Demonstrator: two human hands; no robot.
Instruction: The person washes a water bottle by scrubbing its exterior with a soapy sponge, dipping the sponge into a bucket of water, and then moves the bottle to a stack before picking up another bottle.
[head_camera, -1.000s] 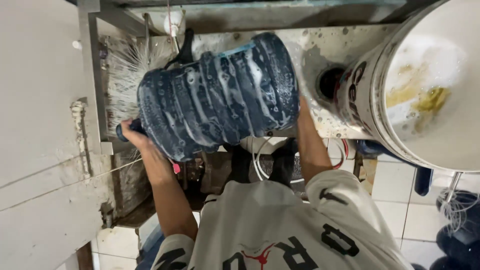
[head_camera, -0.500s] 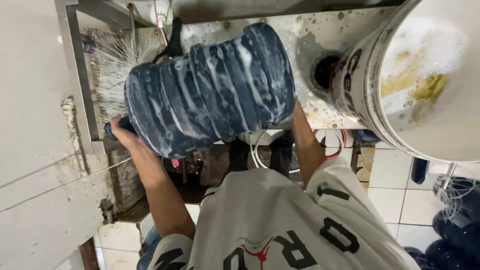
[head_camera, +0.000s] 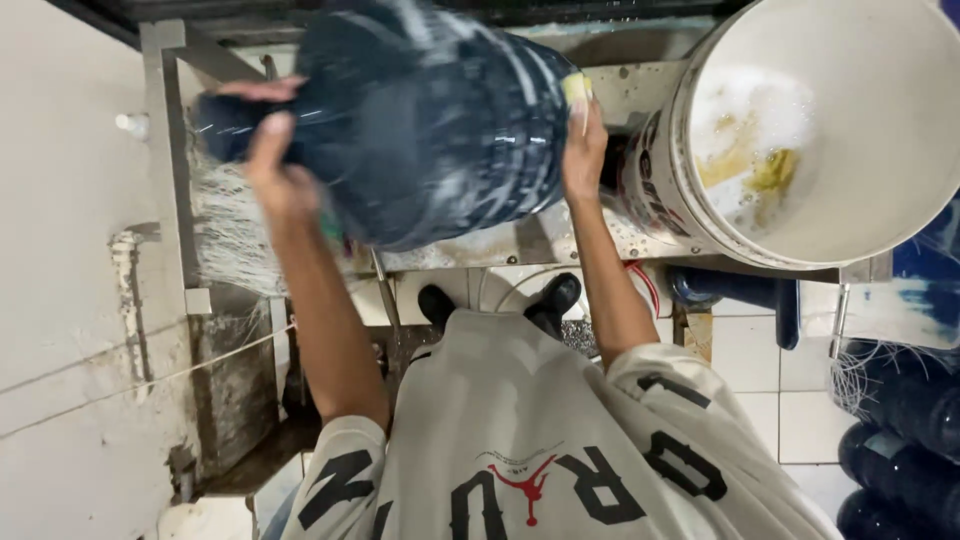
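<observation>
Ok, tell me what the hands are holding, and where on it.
Both hold the big blue water jug: left hand near its neck end, right hand at its base, with a yellow sponge.

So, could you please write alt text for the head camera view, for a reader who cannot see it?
Seen from above, a person holds a large dark blue water jug on its side, left hand near its neck and right hand at its base with a yellow sponge. A white bucket of soapy water stands to the right.
</observation>
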